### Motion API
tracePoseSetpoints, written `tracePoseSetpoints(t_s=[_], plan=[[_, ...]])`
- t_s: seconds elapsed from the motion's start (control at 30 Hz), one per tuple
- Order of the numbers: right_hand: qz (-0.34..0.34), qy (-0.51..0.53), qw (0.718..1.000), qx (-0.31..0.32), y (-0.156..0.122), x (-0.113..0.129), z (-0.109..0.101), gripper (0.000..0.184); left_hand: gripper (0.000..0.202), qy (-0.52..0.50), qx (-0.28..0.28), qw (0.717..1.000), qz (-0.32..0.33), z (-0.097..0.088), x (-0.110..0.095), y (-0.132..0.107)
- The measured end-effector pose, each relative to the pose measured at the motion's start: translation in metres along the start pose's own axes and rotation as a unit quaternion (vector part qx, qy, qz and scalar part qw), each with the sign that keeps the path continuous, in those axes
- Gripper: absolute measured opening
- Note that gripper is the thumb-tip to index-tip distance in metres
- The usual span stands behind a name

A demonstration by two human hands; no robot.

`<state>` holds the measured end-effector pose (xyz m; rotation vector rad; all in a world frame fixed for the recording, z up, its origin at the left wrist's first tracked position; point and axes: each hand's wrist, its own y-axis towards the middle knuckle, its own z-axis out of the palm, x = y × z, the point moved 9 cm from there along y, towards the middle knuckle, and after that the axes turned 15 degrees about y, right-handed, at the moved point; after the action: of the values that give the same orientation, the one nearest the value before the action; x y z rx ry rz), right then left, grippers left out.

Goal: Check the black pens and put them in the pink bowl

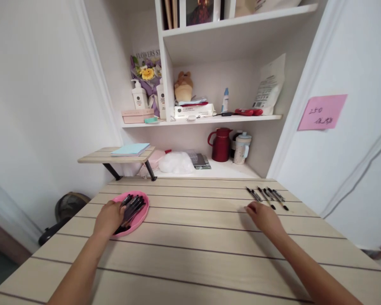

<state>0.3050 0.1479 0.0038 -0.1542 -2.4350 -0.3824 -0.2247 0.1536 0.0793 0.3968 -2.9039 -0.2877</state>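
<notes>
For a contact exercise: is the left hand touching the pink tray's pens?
Touching. Head view shows the left hand lying on the black pens in the pink tray.

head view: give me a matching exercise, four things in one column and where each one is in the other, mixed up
Things
1. pink tray
2. loose pens
3. red jug
4. pink note

Places
a. stuck on the white panel at the right
b. on the table, just beyond the right hand
c. under the left hand, with dark pens in it
d. on the low shelf behind the table, beside a white mug

Pairs: 1-c, 2-b, 3-d, 4-a
</notes>
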Motion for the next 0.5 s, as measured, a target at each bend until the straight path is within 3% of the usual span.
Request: tracePoseSetpoints(t_s=[0.1,0.17,0.2,0.27,0.33,0.4,0.5], plan=[[0.041,-0.107,0.991,-0.064,0.016,-0.031,-0.024,0.024,0.031,-0.064,-0.069,0.995,0.045,-0.021,-0.032,-0.008],[0.051,-0.120,0.990,-0.061,0.022,-0.042,-0.025,0.025,0.031,-0.168,-0.103,0.973,0.117,-0.032,-0.073,-0.023],[0.054,-0.120,0.990,-0.058,0.023,-0.044,-0.024,0.025,0.030,-0.228,-0.091,0.957,0.157,-0.033,-0.098,-0.032],[0.066,-0.098,0.991,-0.060,0.024,-0.044,-0.023,0.027,0.027,-0.351,-0.013,0.913,0.206,-0.024,-0.151,-0.050],[0.081,-0.036,0.994,-0.065,0.023,-0.039,-0.019,0.026,0.024,-0.464,0.118,0.847,0.231,-0.005,-0.208,-0.072],[0.090,0.038,0.993,-0.059,0.019,-0.027,-0.009,0.020,0.028,-0.547,0.259,0.770,0.202,0.017,-0.259,-0.093],[0.083,0.100,0.991,-0.028,0.004,-0.002,0.018,0.005,0.040,-0.660,0.383,0.632,0.135,0.031,-0.314,-0.117]])
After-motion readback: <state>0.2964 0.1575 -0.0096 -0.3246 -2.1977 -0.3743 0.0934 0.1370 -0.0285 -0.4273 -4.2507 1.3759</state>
